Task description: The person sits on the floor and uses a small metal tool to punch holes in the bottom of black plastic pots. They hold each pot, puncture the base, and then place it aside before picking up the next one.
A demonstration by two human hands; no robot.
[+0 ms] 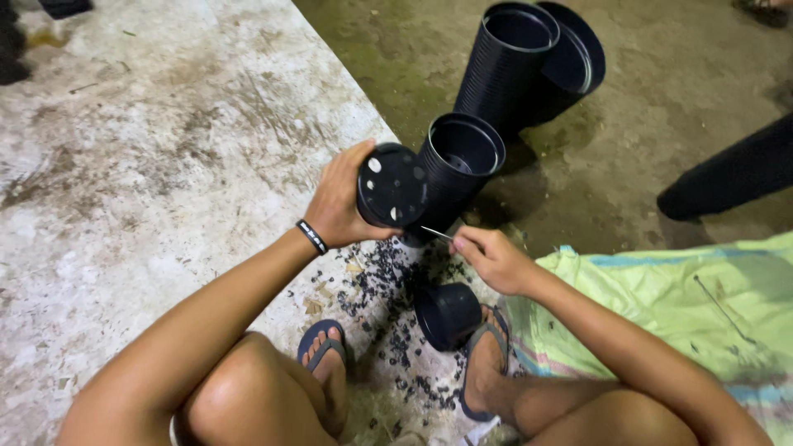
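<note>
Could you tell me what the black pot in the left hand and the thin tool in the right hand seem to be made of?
Black pot: probably thin moulded plastic, matte, with neat holes in its base. Thin tool: looks like a metal pin or wire, pale and shiny, though too small to be sure.

Cut off at the bottom edge: both bare knees and the upper arms. Hidden behind the small black round plastic pot point(391, 185): the fingertips of the left hand point(339, 202), and the pot's open mouth, turned away. Too thin to identify: the pale metal spike point(436, 233) pinched in the right hand point(489, 256). Cropped by the right edge: a long dark plastic pot stack point(735, 173) and the pale green woven sack point(686, 289). Too small to tell apart: scattered black plastic bits point(388, 289).
</note>
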